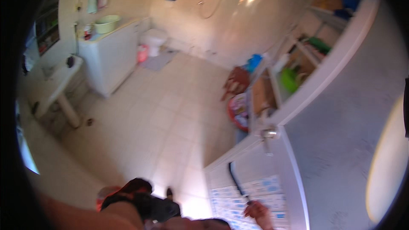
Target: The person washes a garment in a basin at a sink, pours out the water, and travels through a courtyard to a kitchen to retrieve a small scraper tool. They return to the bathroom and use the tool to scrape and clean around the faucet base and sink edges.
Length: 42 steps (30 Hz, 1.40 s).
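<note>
At the bottom right of the head view, my right hand (258,211) is closed on a long, thin dark tool (235,179), its kind not clear through the blur. The tool points up and away, in front of the door panel with blue-and-white patterned sheets (249,191). My left forearm (123,212) enters at the bottom left, and a blurred dark and red bundle (140,198) lies at its end. The left hand itself cannot be told apart from this dark shape. Below, a dark shoe tip (169,193) shows on the tiled floor.
A door with a metal knob (271,133) stands at the right. Beyond are shelves (308,51), a red basin of items (233,118) and a brown stool (237,80). A pedestal sink (60,80), a tiled counter with a green basin (107,25) and a toilet (154,40) stand farther left.
</note>
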Each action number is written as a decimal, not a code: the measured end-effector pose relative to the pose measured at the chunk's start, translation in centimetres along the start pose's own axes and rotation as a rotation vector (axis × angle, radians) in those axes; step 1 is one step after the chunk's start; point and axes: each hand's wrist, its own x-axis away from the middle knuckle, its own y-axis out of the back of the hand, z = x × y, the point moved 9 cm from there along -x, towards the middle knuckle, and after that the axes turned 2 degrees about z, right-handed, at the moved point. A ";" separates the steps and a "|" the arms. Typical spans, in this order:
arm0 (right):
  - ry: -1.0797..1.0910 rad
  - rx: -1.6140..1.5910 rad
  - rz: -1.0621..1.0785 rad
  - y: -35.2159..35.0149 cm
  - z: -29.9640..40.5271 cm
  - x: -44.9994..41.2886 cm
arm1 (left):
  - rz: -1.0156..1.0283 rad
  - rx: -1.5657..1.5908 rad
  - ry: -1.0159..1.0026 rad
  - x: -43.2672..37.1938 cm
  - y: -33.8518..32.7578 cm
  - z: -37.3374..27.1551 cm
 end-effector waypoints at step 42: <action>0.471 0.056 1.073 -75.8 34.9 -52.7 | -0.479 -1.524 0.920 -10.5 64.1 22.7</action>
